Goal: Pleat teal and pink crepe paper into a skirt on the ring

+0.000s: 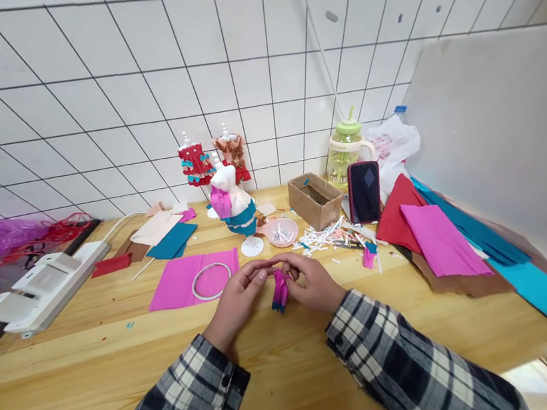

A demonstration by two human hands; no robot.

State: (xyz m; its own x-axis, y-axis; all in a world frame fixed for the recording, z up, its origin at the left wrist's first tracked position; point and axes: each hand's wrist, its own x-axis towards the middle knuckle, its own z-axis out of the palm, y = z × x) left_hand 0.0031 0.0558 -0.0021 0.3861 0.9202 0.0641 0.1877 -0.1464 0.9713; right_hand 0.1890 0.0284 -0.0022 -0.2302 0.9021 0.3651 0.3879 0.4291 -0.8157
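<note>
Between my two hands, above the near middle of the table, is a small pleated piece of magenta and teal crepe paper (279, 290). My right hand (308, 282) pinches it near its top between thumb and fingers. My left hand (245, 293) is closed at its upper left side, thumb against fingers; whether it grips the paper too is hard to make out. Beyond my hands stands a mini dress form (233, 200) wrapped in white, magenta and teal paper. Left of my left hand lies a magenta sheet (173, 284) with a pale ring (195, 289) on it.
Paper scraps (325, 237) and a pink dish (283, 241) lie beyond my hands. Behind them stand a cardboard box (314, 209), a phone (364, 191) and a green-lidded bottle (343, 159). Coloured sheets (444, 239) lie right, a power strip (57, 287) left. Two dressed forms (196, 167) stand by the wall.
</note>
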